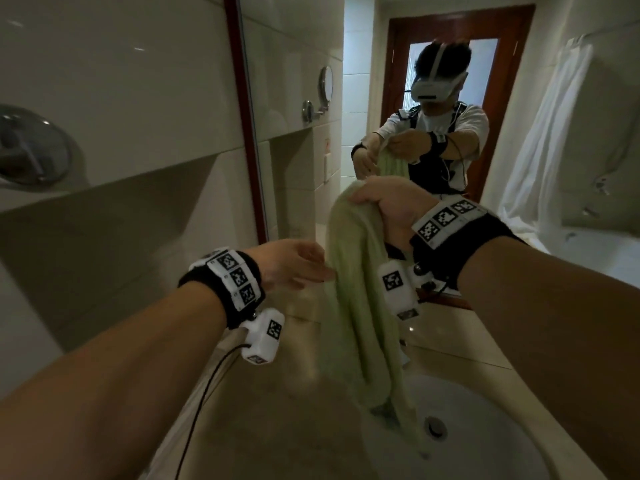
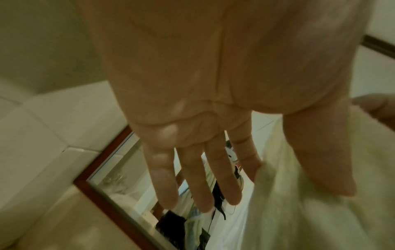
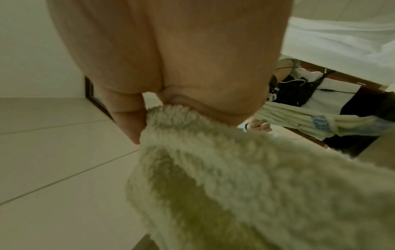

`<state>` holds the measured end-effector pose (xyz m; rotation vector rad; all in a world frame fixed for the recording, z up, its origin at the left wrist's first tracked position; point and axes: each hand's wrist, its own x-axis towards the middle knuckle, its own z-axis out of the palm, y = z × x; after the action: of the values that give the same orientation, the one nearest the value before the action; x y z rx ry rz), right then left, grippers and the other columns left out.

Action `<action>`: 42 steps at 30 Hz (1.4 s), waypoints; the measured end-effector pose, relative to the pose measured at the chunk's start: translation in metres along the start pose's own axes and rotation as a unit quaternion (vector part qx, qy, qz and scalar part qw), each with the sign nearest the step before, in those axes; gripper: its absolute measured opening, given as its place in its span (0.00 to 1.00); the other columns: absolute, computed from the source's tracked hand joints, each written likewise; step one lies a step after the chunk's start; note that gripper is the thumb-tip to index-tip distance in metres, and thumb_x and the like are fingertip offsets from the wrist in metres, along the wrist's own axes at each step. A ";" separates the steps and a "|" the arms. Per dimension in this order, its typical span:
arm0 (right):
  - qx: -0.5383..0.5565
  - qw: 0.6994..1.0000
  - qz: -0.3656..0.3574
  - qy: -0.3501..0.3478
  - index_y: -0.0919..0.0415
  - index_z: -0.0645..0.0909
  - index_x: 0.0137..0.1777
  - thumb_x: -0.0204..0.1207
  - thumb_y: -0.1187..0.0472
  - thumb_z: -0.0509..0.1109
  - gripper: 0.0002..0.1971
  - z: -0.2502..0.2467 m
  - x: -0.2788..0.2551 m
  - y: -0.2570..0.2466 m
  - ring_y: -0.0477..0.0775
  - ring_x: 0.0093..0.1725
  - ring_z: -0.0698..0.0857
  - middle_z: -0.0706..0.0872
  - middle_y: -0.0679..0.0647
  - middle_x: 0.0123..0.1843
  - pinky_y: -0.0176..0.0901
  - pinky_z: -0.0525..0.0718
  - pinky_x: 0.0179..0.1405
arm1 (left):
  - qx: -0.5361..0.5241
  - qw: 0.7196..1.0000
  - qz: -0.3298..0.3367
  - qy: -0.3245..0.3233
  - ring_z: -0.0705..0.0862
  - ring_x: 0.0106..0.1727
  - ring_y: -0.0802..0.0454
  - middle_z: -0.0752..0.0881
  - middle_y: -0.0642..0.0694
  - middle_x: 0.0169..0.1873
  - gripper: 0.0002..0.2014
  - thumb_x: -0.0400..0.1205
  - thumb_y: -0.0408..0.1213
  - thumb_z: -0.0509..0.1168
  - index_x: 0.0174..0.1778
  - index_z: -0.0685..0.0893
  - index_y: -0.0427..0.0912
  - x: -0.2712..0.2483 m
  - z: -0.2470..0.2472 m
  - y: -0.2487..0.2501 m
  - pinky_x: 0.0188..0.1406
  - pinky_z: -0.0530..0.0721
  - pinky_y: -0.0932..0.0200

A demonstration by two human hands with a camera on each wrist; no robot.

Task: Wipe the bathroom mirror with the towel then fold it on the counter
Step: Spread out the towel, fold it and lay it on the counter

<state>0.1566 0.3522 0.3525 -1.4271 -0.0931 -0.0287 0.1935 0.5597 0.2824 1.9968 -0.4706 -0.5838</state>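
The right hand is clamped over the top of the pale green towel, fingers and thumb curled round a bunched fold, so the cloth hangs down from it in a long, loose drape. The left hand is beside it and lower, fingers straight and spread, the fingertips touching the towel's left edge; the left wrist view shows the flat palm with the index finger partly behind the cloth, nothing gripped. The two hands are near each other but apart.

The towel's lower end dangles over the white sink, just beside the drain; whether it touches the basin cannot be told. The beige counter surrounds the sink.

Beyond the hands stands the mirror in its dark red frame, giving back the person with the towel held up, a door and a white shower curtain. A small round shaving mirror shows on the tiled wall
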 end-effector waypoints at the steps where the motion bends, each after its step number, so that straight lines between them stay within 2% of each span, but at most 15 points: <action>1: 0.005 1.000 -0.013 0.007 0.64 0.80 0.40 0.73 0.73 0.70 0.05 0.002 0.003 -0.002 0.62 0.38 0.86 0.84 0.61 0.35 0.58 0.89 0.46 | -0.015 1.000 -0.007 -0.016 0.87 0.64 0.51 0.90 0.51 0.61 0.19 0.73 0.44 0.82 0.58 0.88 0.51 0.003 0.002 -0.007 0.74 0.80 0.46; 3: 0.020 0.999 -0.029 0.013 0.62 0.80 0.40 0.68 0.72 0.72 0.07 0.005 0.007 -0.006 0.63 0.40 0.84 0.82 0.61 0.39 0.63 0.87 0.50 | -0.063 0.996 -0.010 -0.067 0.88 0.66 0.50 0.90 0.50 0.64 0.19 0.79 0.33 0.77 0.66 0.86 0.49 0.006 0.008 -0.018 0.70 0.83 0.50; 5: -0.003 1.000 -0.020 0.003 0.61 0.83 0.41 0.69 0.68 0.77 0.05 0.004 0.010 -0.013 0.61 0.38 0.86 0.84 0.61 0.39 0.59 0.87 0.47 | -0.118 0.989 -0.025 -0.087 0.88 0.67 0.46 0.89 0.46 0.67 0.26 0.80 0.25 0.73 0.74 0.82 0.46 0.010 0.010 -0.029 0.65 0.87 0.49; 7: -0.066 0.998 0.005 0.011 0.60 0.86 0.44 0.68 0.60 0.81 0.08 0.000 0.014 -0.017 0.61 0.38 0.88 0.86 0.62 0.42 0.57 0.89 0.46 | -0.144 0.984 -0.036 -0.103 0.87 0.68 0.41 0.88 0.43 0.68 0.29 0.79 0.25 0.75 0.76 0.80 0.45 0.014 0.011 -0.040 0.70 0.84 0.39; 11: -0.267 0.957 0.025 0.111 0.53 0.85 0.47 0.64 0.56 0.78 0.12 -0.016 0.034 -0.013 0.59 0.52 0.88 0.87 0.57 0.53 0.64 0.88 0.62 | -0.055 0.989 -0.078 -0.109 0.88 0.67 0.39 0.90 0.43 0.65 0.24 0.76 0.35 0.80 0.69 0.87 0.48 0.021 -0.008 -0.054 0.70 0.83 0.32; 16: -0.452 0.881 0.064 0.126 0.63 0.81 0.69 0.78 0.64 0.69 0.19 -0.039 0.039 -0.007 0.65 0.63 0.86 0.86 0.63 0.63 0.65 0.84 0.67 | 0.040 0.995 -0.087 -0.034 0.91 0.60 0.43 0.93 0.43 0.57 0.23 0.71 0.43 0.84 0.62 0.91 0.46 0.012 -0.059 -0.062 0.68 0.85 0.43; 19: -0.428 0.890 0.118 0.105 0.55 0.83 0.69 0.78 0.74 0.64 0.23 -0.038 0.033 -0.001 0.71 0.69 0.84 0.84 0.65 0.70 0.66 0.84 0.67 | 0.040 0.995 -0.044 0.079 0.90 0.48 0.46 0.94 0.42 0.50 0.15 0.72 0.47 0.82 0.52 0.92 0.46 0.005 -0.090 -0.065 0.53 0.88 0.50; 22: -0.406 0.894 0.168 0.091 0.57 0.87 0.63 0.78 0.81 0.56 0.26 -0.034 0.029 0.001 0.75 0.62 0.85 0.82 0.65 0.65 0.72 0.85 0.62 | -0.039 0.982 -0.009 0.187 0.92 0.53 0.41 0.94 0.45 0.49 0.20 0.65 0.53 0.84 0.50 0.92 0.51 0.006 -0.106 -0.061 0.59 0.89 0.37; 25: -0.429 0.880 0.202 0.039 0.58 0.88 0.58 0.82 0.77 0.60 0.19 -0.021 0.024 0.006 0.66 0.59 0.86 0.85 0.65 0.60 0.65 0.86 0.64 | -0.093 0.973 0.051 0.206 0.91 0.55 0.36 0.93 0.39 0.52 0.13 0.72 0.43 0.82 0.50 0.90 0.49 0.007 -0.100 -0.037 0.58 0.90 0.35; 28: -0.542 0.812 0.202 -0.074 0.59 0.83 0.71 0.83 0.67 0.65 0.18 -0.004 0.028 0.019 0.56 0.54 0.81 0.84 0.66 0.69 0.52 0.82 0.62 | -0.068 0.979 0.104 0.159 0.91 0.51 0.40 0.91 0.42 0.47 0.12 0.76 0.37 0.80 0.53 0.88 0.49 0.012 -0.085 -0.006 0.50 0.93 0.44; 29: -0.533 0.820 0.190 -0.089 0.59 0.80 0.75 0.84 0.65 0.65 0.19 0.004 0.029 0.023 0.54 0.55 0.83 0.83 0.64 0.72 0.48 0.82 0.62 | -0.037 0.984 0.116 0.134 0.91 0.50 0.43 0.90 0.45 0.46 0.12 0.77 0.35 0.79 0.53 0.88 0.50 0.014 -0.079 0.004 0.48 0.93 0.48; 31: -0.407 0.883 0.186 -0.143 0.60 0.78 0.77 0.83 0.61 0.70 0.22 0.014 0.036 0.034 0.51 0.63 0.86 0.83 0.60 0.74 0.40 0.82 0.66 | 0.039 0.987 0.131 0.080 0.89 0.54 0.42 0.89 0.47 0.48 0.13 0.75 0.35 0.80 0.49 0.88 0.55 0.019 -0.068 0.021 0.57 0.91 0.42; 34: -0.149 0.962 0.187 -0.128 0.66 0.78 0.73 0.80 0.60 0.74 0.23 0.026 0.044 0.046 0.60 0.64 0.87 0.88 0.64 0.67 0.55 0.82 0.69 | 0.068 0.989 0.130 0.023 0.87 0.61 0.35 0.87 0.40 0.56 0.15 0.68 0.36 0.80 0.46 0.89 0.57 0.021 -0.062 0.033 0.63 0.86 0.28; 38: -0.138 0.978 0.141 -0.067 0.71 0.82 0.68 0.81 0.60 0.74 0.20 0.035 0.046 0.048 0.66 0.60 0.88 0.87 0.69 0.65 0.67 0.84 0.67 | 0.044 0.993 0.106 0.022 0.89 0.60 0.33 0.87 0.37 0.60 0.26 0.65 0.39 0.84 0.57 0.85 0.57 0.023 -0.072 0.028 0.62 0.88 0.31; 42: -0.129 0.989 0.076 -0.019 0.70 0.87 0.55 0.80 0.67 0.72 0.08 0.040 0.051 0.035 0.66 0.54 0.90 0.91 0.66 0.53 0.65 0.88 0.61 | -0.083 0.995 0.053 0.006 0.91 0.61 0.39 0.89 0.39 0.62 0.36 0.70 0.28 0.83 0.72 0.77 0.47 0.027 -0.071 0.008 0.64 0.87 0.35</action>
<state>0.2081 0.3985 0.3273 -1.6905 -0.0122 0.1168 0.2556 0.5911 0.3137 1.8056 -0.5026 -0.5271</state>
